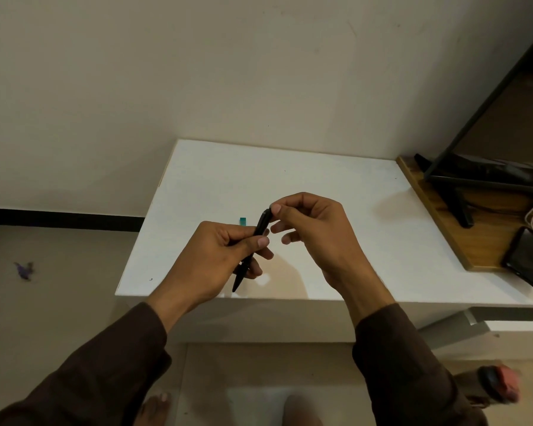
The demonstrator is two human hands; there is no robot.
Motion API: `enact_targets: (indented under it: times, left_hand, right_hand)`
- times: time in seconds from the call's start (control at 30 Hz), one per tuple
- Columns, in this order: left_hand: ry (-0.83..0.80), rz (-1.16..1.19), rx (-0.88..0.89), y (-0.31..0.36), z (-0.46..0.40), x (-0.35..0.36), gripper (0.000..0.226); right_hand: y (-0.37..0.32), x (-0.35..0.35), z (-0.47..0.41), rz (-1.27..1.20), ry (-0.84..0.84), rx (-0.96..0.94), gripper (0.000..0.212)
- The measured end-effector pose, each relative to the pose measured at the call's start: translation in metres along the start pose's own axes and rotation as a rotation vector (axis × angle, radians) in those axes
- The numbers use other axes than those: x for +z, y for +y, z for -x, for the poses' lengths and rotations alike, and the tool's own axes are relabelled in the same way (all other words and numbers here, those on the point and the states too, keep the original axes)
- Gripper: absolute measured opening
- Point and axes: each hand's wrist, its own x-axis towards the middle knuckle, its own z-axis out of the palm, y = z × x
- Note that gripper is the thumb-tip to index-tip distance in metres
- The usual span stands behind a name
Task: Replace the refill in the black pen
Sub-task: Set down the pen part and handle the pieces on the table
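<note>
Black pen (253, 250) is held above the white table (336, 186), its long axis running near-left to far-right, gripped mid-barrel by the left hand (219, 256), while the right hand (314, 229) pinches the far end.

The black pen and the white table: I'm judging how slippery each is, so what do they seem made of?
The black pen, held in the left hand, looks like smooth plastic with a slight sheen, though metal cannot be ruled out. The white table looks like matte laminate or painted board: flat, even, no grain showing.
</note>
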Motion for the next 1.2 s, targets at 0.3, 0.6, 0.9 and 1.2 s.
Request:
enact_targets:
  times: [0.3,0.6,0.9,1.2]
  left_hand:
    - [-0.033,-0.029,0.010,0.000,0.001,0.000,0.017]
    - [-0.040,-0.031,0.023,0.003,0.001,-0.002,0.017]
    - [-0.020,0.033,-0.040,0.002,0.002,-0.002,0.014]
    - [0.089,0.105,-0.056,-0.004,-0.001,0.003,0.006]
  right_hand:
    - [-0.001,0.002,0.001,0.026,0.041,-0.044,0.012]
    - [-0.003,0.009,0.004,0.027,0.026,-0.052,0.012]
    - [0.002,-0.012,-0.002,0.066,0.155,0.007,0.011]
    - [0.051,-0.034,-0.005,0.798,0.177,0.232,0.009]
